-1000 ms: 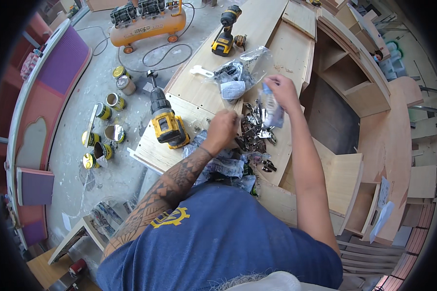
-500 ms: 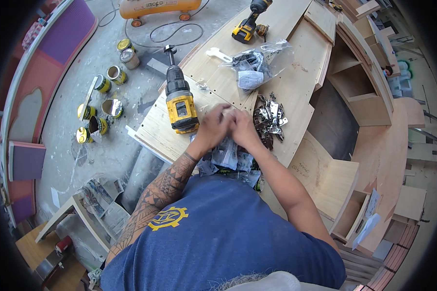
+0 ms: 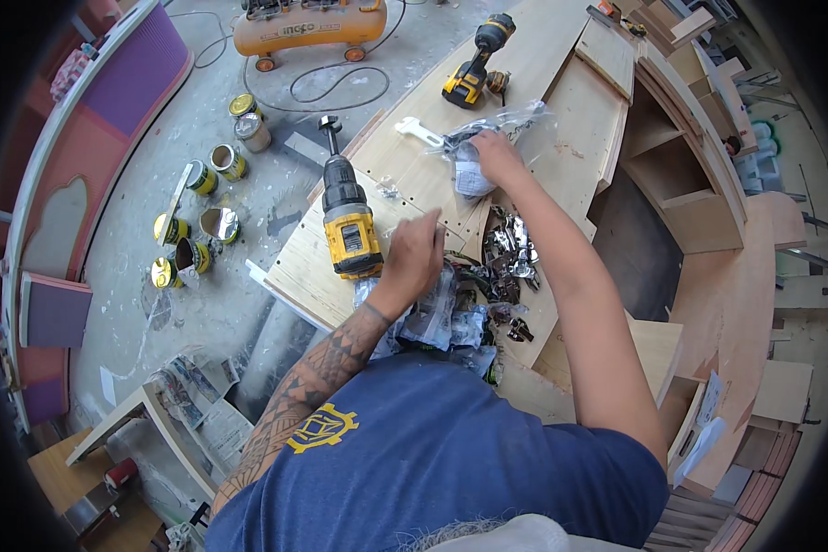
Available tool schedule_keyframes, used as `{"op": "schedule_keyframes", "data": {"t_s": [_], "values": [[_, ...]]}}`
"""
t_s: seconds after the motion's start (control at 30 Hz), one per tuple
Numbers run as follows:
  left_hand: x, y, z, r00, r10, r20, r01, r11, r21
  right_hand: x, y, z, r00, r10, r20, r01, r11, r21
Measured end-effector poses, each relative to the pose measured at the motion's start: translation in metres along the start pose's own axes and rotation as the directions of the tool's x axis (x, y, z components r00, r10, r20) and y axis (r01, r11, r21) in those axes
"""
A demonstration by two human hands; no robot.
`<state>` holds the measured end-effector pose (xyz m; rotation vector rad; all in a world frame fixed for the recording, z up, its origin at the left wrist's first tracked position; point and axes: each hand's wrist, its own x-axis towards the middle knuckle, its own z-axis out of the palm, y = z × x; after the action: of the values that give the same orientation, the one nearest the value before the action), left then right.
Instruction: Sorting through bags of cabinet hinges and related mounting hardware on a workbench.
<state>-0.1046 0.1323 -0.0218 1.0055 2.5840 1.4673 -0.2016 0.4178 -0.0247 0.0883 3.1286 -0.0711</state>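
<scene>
Now my right hand [image 3: 497, 158], the nearer, bends over the clear plastic bag [image 3: 472, 177], its hold hidden; the bag, long axis pointing between one and two, lies at one o'clock from my half-curled left hand [image 3: 414, 258], whose hold I cannot tell.

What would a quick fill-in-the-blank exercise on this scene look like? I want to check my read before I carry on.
1. The person's bare ____ hand is at the clear plastic bag.
2. The yellow-and-black cordless drill beside the other hand lies to the ____ of the shiny metal hinges.
3. On the grey concrete floor, the cylindrical air compressor is coloured ____.

Missing words: right; left; orange.
</scene>
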Motion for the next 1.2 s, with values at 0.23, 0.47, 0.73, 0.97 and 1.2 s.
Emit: {"op": "schedule_keyframes", "data": {"t_s": [0.23,0.47,0.73,0.97,1.2], "values": [[0.043,-0.056,0.039,0.933,0.047,-0.358,0.194,0.772,0.606,0.023,-0.024,-0.020,0.956,0.116,0.269,-0.074,0.985,-0.159],[0.004,-0.040,0.032,0.997,-0.055,0.046,0.046,0.982,0.184,0.015,0.004,-0.007,0.985,0.157,0.075,-0.153,0.987,-0.057],[-0.020,0.004,0.000,0.986,0.137,0.095,-0.143,0.988,0.060,0.019,-0.034,-0.011,0.978,0.200,0.056,-0.191,0.972,-0.133],[-0.036,0.020,-0.017,0.979,0.134,0.154,-0.115,0.985,-0.128,0.039,-0.042,0.006,0.986,0.164,0.020,-0.162,0.982,-0.093],[-0.048,0.022,-0.032,0.969,0.074,0.235,-0.044,0.990,-0.131,0.006,-0.008,-0.044,0.907,0.155,-0.392,-0.010,0.938,0.348]]}}
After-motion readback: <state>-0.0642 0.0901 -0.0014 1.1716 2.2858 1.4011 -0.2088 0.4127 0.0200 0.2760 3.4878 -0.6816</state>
